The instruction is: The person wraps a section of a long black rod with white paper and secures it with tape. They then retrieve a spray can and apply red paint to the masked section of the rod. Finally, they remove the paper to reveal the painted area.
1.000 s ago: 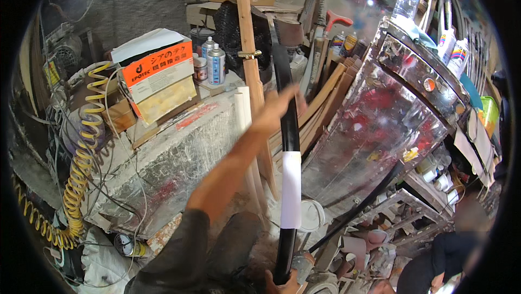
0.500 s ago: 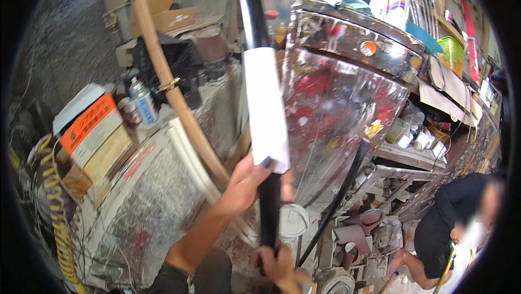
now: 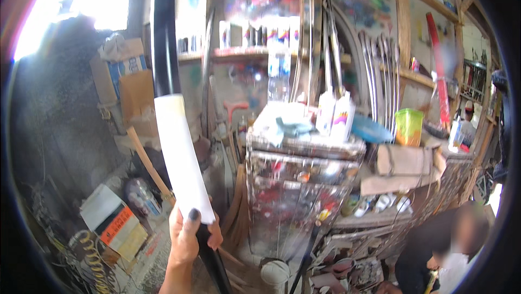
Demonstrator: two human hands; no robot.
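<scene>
A long, glossy black pole (image 3: 165, 44) rises from the lower middle to the upper edge, tilted a little to the left. White paper (image 3: 182, 155) is wrapped round its middle stretch. My left hand (image 3: 185, 239) is closed round the pole at the paper's lower end, its thumb with a dark nail lying on the paper and fingertips showing on the far side. Below this grip, the black pole continues down out of the picture. My right hand is out of view.
A paint-spattered cabinet (image 3: 293, 201) stands ahead, with white bottles (image 3: 341, 117) on top. At left are an orange-and-white box (image 3: 114, 223) and a wooden pole (image 3: 146, 161). A white bucket (image 3: 275, 270) sits below. Another person (image 3: 420, 250) crouches at lower right.
The view has tipped upward, showing more wall and shelves. The pole and my left hand now appear further left and lower. My right hand, earlier on the pole's lower part, has left the view.
</scene>
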